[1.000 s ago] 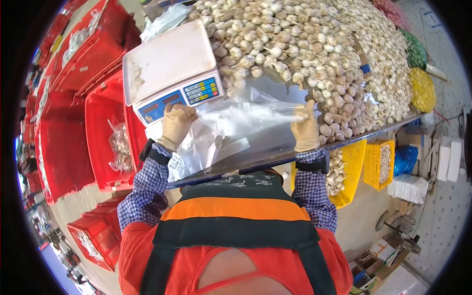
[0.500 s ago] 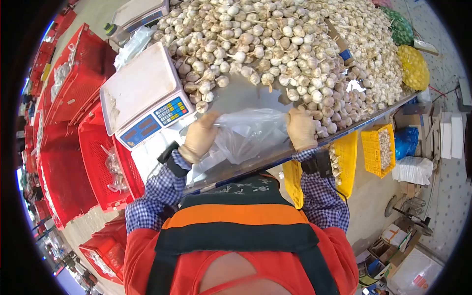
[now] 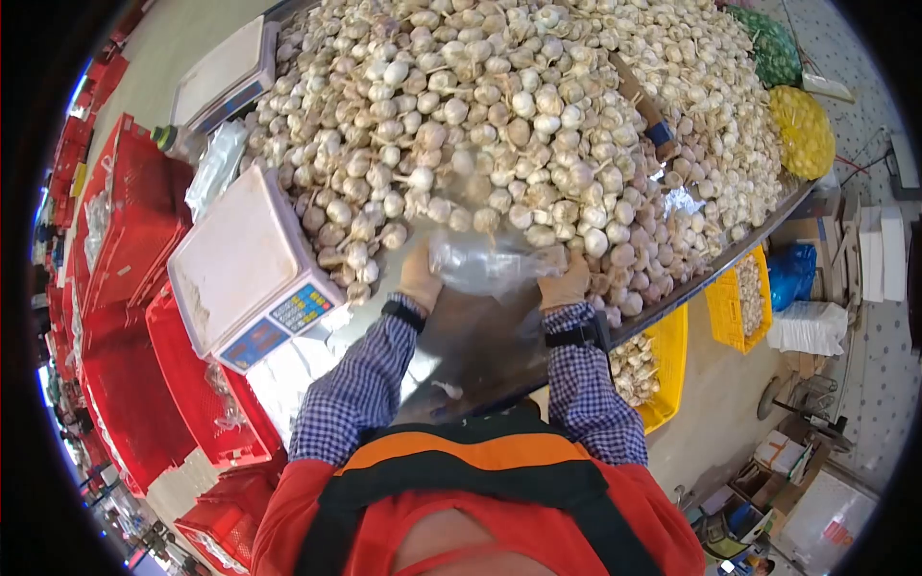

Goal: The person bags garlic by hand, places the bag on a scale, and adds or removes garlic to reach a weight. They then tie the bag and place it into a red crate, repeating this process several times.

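Note:
My left hand (image 3: 420, 278), in a pale glove, is closed on one side of a clear plastic bag (image 3: 490, 267). On the opposite side, my right hand (image 3: 566, 282), gloved too, grips the same bag. Stretched between both hands, the bag is blurred and lies against the near edge of a large heap of garlic bulbs (image 3: 480, 106). Bulbs lie close beside my right hand. To the left stands a white weighing scale (image 3: 235, 254) with a blue keypad panel. A small loose piece of garlic (image 3: 447, 390) lies on the dark metal table (image 3: 480, 346) near my body.
Red crates (image 3: 120, 374) are stacked at left. A second scale (image 3: 221, 72), a bottle (image 3: 178, 142) and plastic bags (image 3: 216, 173) are at the upper left. Yellow crates (image 3: 663, 384) holding garlic stand below the table's right edge. A yellow net sack (image 3: 800, 132) sits at the far right.
Both hands have moved forward with the bag, from near the table's front edge to the garlic heap. The hands are a little closer together, and the view has shifted.

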A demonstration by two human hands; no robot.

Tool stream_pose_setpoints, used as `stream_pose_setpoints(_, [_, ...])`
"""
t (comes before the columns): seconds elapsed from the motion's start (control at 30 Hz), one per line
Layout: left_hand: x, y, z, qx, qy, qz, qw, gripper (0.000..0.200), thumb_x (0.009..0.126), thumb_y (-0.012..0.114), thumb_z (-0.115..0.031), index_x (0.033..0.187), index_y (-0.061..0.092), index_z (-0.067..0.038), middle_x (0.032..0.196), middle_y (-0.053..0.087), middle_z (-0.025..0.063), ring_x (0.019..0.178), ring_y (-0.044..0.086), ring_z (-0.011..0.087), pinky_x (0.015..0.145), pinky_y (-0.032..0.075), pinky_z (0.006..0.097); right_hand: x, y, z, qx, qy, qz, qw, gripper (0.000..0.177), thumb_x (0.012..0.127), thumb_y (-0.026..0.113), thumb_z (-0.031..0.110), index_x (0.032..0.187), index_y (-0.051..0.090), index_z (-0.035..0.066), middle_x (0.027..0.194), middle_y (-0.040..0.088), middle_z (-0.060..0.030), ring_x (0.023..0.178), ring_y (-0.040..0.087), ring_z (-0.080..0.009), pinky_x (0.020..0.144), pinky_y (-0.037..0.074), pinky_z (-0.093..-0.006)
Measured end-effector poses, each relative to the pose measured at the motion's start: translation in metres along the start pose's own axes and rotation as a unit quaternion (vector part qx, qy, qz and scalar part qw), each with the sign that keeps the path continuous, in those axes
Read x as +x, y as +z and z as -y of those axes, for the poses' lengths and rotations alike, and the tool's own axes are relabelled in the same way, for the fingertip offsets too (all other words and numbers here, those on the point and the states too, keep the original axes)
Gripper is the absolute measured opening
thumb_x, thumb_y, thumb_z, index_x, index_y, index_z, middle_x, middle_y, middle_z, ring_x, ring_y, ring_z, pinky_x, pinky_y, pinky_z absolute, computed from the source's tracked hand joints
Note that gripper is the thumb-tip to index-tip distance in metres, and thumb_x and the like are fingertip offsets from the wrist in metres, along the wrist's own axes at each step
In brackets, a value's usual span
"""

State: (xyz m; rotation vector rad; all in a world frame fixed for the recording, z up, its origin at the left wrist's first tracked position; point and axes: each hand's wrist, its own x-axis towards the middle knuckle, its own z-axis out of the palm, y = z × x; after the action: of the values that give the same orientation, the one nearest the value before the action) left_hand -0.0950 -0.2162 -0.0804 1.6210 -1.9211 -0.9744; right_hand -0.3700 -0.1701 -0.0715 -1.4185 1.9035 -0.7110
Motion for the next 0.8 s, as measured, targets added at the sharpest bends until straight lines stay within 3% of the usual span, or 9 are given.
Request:
stream_pose_setpoints(0.07, [0.07, 0.006, 0.009, 0.034, 0.028, -0.099, 0.994, 0.029, 0.088, 0.054, -0.015, 0.116, 0.055, -0.006, 0.11, 0.061, 0.0105, 0.101, 0.059, 0.0231, 0.086, 0.048, 0.0372, 0.046, 0.03, 0.013, 0.547, 0.063, -0.2, 0.81, 0.032, 0.088, 0.053, 0.011, 0.119, 0.053, 0.0, 0.115, 0.06, -0.0127, 0.099, 0.06, -0.0207, 0.079, 0.053, -0.0346])
stream_pose_setpoints(0.13, [0.134, 0.006, 0.0, -0.777, -0.183, -0.05, 0.6, 0.027, 0.092, 0.053, -0.024, 0.115, 0.057, -0.009, 0.109, 0.061, 0.0073, 0.097, 0.059, 0.0216, 0.082, 0.049, 0.0366, 0.083, 0.023, 0.043, 0.382, -0.083, -0.206, 0.897, 0.032, 0.089, 0.054, 0.011, 0.119, 0.052, 0.001, 0.116, 0.059, -0.0122, 0.103, 0.058, -0.0204, 0.08, 0.052, -0.032])
stream_pose_setpoints(0.17, [0.15, -0.006, -0.024, -0.766, -0.233, -0.072, 0.594, 0.034, 0.097, 0.041, -0.03, 0.121, 0.054, -0.009, 0.111, 0.061, 0.0059, 0.101, 0.059, 0.0231, 0.087, 0.049, 0.0383, 0.094, 0.019, 0.056, 0.537, -0.036, -0.183, 0.823, 0.034, 0.09, 0.054, 0.018, 0.12, 0.052, 0.001, 0.114, 0.06, -0.0112, 0.101, 0.059, -0.0212, 0.08, 0.052, -0.0313])
stream_pose_setpoints(0.23, [0.165, -0.005, -0.002, -0.731, -0.177, -0.01, 0.659, 0.034, 0.096, 0.043, -0.029, 0.122, 0.053, -0.01, 0.115, 0.06, 0.0062, 0.101, 0.059, 0.0234, 0.088, 0.05, 0.0397, 0.11, 0.01, 0.05, 0.776, 0.062, -0.036, 0.626, 0.046, 0.095, 0.052, 0.032, 0.128, 0.042, 0.003, 0.121, 0.053, -0.0112, 0.109, 0.054, -0.0252, 0.09, 0.05, -0.0386])
stream_pose_setpoints(0.33, [0.171, -0.012, 0.0, -0.736, -0.212, 0.081, 0.638, 0.037, 0.096, 0.046, -0.021, 0.13, 0.048, -0.009, 0.13, 0.051, 0.0083, 0.105, 0.057, 0.0233, 0.091, 0.049, 0.0384, 0.093, -0.014, 0.092, 0.71, 0.009, 0.009, 0.704, 0.053, 0.095, 0.044, 0.048, 0.124, 0.048, 0.004, 0.116, 0.057, -0.0096, 0.105, 0.056, -0.0244, 0.089, 0.05, -0.0377])
stream_pose_setpoints(0.4, [0.159, -0.022, -0.002, -0.084, 0.038, 0.167, 0.982, 0.044, 0.095, 0.048, -0.019, 0.137, 0.042, -0.006, 0.135, 0.047, 0.0109, 0.108, 0.056, 0.0236, 0.093, 0.047, 0.0336, 0.11, -0.004, 0.06, 0.782, 0.129, 0.14, 0.593, 0.055, 0.094, 0.044, 0.053, 0.122, 0.052, 0.007, 0.114, 0.059, -0.0084, 0.104, 0.057, -0.0221, 0.086, 0.051, -0.0358])
stream_pose_setpoints(0.47, [0.144, -0.022, -0.019, -0.16, 0.074, 0.201, 0.964, 0.044, 0.095, 0.05, -0.019, 0.136, 0.043, -0.005, 0.134, 0.049, 0.01, 0.108, 0.057, 0.0206, 0.092, 0.047, 0.0308, 0.097, 0.007, 0.079, 0.662, 0.234, 0.047, 0.711, 0.044, 0.093, 0.05, 0.048, 0.117, 0.056, 0.012, 0.101, 0.064, 0.0004, 0.071, 0.062, -0.01, 0.043, 0.043, -0.0209])
stream_pose_setpoints(0.7, [0.083, -0.053, -0.034, -0.297, 0.088, 0.239, 0.92, 0.039, 0.095, 0.055, -0.017, 0.13, 0.05, -0.002, 0.121, 0.06, 0.0066, 0.104, 0.057, 0.01, 0.086, 0.047, 0.0213, 0.026, 0.0, 0.114, 0.515, 0.094, 0.093, 0.847, 0.041, 0.097, 0.05, 0.032, 0.124, 0.054, 0.002, 0.114, 0.06, -0.0035, 0.095, 0.06, -0.0131, 0.079, 0.049, -0.0256])
stream_pose_setpoints(0.8, [0.07, -0.118, -0.082, 0.071, 0.19, 0.219, 0.955, 0.034, 0.094, 0.055, -0.016, 0.125, 0.053, 0.0, 0.106, 0.065, 0.0059, 0.092, 0.06, 0.0103, 0.079, 0.05, 0.0213, 0.016, -0.034, 0.122, 0.478, 0.153, 0.134, 0.854, 0.038, 0.095, 0.053, 0.026, 0.125, 0.054, 0.001, 0.111, 0.062, -0.0018, 0.091, 0.061, -0.0116, 0.075, 0.049, -0.0233])
